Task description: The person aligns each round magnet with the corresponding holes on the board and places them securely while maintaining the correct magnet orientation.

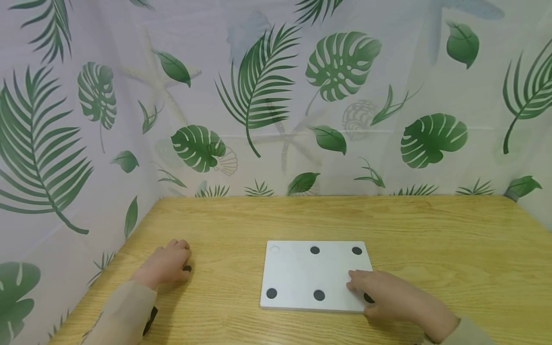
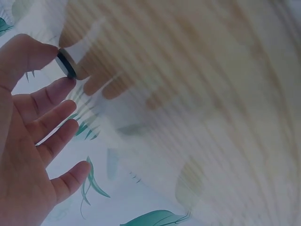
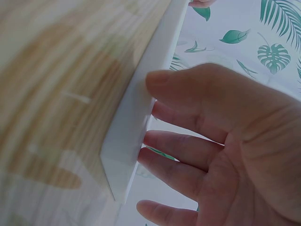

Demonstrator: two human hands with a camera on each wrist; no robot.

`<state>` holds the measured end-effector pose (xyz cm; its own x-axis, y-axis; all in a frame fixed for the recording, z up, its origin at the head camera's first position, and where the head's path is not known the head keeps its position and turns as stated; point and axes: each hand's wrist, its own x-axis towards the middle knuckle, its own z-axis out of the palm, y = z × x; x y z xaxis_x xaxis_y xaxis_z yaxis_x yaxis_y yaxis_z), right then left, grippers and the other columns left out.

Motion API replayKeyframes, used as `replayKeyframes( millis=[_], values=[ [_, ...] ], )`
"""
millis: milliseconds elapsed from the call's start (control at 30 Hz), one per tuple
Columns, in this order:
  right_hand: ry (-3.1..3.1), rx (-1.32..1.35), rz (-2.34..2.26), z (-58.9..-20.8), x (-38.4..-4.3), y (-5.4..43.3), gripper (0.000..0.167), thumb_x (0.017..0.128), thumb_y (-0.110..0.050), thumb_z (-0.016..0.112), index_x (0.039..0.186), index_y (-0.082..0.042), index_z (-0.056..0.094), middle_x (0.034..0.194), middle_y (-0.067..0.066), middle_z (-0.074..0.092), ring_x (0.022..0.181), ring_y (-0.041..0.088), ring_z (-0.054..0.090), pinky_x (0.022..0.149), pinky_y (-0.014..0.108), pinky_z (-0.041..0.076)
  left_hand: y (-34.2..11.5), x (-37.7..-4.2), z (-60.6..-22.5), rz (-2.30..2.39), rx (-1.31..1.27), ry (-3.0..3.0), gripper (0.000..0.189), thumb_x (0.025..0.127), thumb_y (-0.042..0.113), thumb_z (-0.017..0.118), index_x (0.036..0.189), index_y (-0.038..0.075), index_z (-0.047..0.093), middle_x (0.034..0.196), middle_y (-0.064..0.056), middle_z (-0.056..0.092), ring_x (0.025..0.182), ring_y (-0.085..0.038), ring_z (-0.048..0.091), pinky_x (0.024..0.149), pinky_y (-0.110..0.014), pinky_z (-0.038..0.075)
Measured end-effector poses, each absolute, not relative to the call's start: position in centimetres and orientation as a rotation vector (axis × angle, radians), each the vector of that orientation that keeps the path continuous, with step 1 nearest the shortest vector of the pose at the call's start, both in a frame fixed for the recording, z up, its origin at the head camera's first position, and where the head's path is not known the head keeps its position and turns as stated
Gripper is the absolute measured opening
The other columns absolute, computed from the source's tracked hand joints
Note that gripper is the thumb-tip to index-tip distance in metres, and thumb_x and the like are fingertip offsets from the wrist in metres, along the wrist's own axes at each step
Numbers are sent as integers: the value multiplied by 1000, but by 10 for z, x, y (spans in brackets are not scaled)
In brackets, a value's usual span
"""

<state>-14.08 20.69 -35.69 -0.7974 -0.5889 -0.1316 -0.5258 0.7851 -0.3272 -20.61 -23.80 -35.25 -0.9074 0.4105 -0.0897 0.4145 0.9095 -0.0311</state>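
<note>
A white rectangular board (image 1: 297, 273) lies flat on the table, bearing several round black discs (image 1: 319, 295). Its far left corner shows a faint pale ring (image 1: 275, 249) instead of a black disc. Left of the board, my left hand (image 1: 161, 266) pinches a small black disc (image 2: 66, 64) between thumb and index finger, with the other fingers spread loosely. My right hand (image 1: 392, 294) holds the board by its near right corner; in the right wrist view the thumb (image 3: 162, 82) presses the side edge while other fingers reach over the top.
The wooden table (image 1: 453, 249) stretches around the board on every side. White cloth (image 1: 276, 158) printed with green leaves hangs along the table's back and left edges. A black piece (image 1: 150, 320) sits under the left sleeve.
</note>
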Motion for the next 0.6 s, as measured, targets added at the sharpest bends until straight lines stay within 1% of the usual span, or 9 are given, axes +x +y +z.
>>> replayKeyframes(
  millis=[367, 600],
  values=[
    [2749, -882, -413, -357, -142, 207, 42, 68, -8, 68, 109, -1, 60, 123, 19, 49, 112, 33, 45, 90, 46, 35, -237, -208, -353, -71, 651, 2965, 16, 70, 10, 57, 61, 12, 44, 110, -15, 50, 103, -34, 42, 77, -57, 35],
    [2745, -857, -408, -357, -141, 207, 42, 68, -8, 69, 109, -2, 60, 123, 18, 49, 113, 33, 45, 90, 46, 34, -233, -208, -352, -56, 689, 2967, 17, 67, 11, 57, 58, 13, 43, 112, -14, 49, 105, -34, 41, 78, -55, 35]
  ],
)
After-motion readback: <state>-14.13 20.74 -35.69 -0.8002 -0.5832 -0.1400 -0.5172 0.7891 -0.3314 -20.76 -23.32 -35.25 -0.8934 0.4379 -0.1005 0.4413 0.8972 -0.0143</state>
